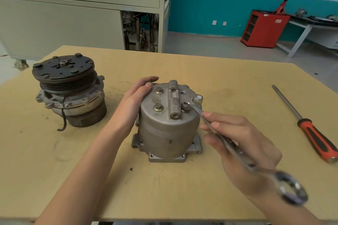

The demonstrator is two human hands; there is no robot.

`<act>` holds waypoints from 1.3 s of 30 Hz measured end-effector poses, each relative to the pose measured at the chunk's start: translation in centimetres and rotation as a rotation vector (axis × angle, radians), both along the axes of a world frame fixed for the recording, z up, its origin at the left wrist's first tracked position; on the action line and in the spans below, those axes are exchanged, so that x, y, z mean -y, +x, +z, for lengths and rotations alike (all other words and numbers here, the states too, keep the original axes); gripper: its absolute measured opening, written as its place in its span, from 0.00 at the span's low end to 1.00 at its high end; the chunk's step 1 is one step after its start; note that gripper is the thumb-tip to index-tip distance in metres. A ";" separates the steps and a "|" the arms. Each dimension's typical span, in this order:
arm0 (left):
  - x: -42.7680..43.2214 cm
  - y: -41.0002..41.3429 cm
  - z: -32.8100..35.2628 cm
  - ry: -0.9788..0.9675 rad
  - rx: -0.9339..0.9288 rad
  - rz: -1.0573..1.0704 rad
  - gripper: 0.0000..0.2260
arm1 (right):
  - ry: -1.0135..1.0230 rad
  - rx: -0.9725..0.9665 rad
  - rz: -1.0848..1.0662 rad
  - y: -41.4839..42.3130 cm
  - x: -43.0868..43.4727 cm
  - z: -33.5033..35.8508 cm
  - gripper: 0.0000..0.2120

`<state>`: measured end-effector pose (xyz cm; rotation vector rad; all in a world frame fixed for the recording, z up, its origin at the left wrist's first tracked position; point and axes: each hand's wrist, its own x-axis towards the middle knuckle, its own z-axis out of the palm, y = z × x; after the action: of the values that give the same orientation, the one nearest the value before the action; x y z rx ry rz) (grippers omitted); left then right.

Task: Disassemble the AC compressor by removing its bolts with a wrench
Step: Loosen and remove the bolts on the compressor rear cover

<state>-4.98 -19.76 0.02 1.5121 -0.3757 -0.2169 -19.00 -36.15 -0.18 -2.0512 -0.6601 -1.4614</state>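
Observation:
A grey AC compressor housing [164, 131] stands upright on the table, end cover up, with bolts [158, 107] showing on top. My left hand [136, 97] wraps over its upper left edge, fingers curled round the rim. My right hand [243, 140] grips the shaft of a combination wrench [228, 142]. Its small end sits on the right-hand bolt [185, 106] of the cover. The wrench's large open end hangs blurred near my wrist.
A second compressor part with a black clutch pulley [64, 71] stands at the left of the brown table [237, 78]. A screwdriver with an orange-black handle [316, 137] lies at the right. Behind are a beige cabinet [73, 14] and a red cabinet [263, 29].

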 end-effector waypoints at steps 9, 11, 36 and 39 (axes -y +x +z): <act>0.1 0.2 -0.3 -0.019 0.005 0.020 0.15 | 0.489 -0.267 0.333 0.7 1.3 -0.3 0.03; 0.1 0.3 -0.4 -0.022 0.017 0.031 0.12 | 0.961 -0.512 0.486 2.2 2.2 0.0 0.03; 0.2 0.3 -0.2 -0.018 0.021 0.054 0.12 | 1.076 -1.285 0.924 12.9 3.4 5.4 0.10; 0.3 0.2 -0.2 -0.016 0.020 0.060 0.12 | 1.143 -1.129 0.800 11.7 3.5 5.8 0.10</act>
<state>-4.74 -20.04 -0.21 1.5080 -0.3463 -0.1512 -7.26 -39.61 5.57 -1.0994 -0.0363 0.0143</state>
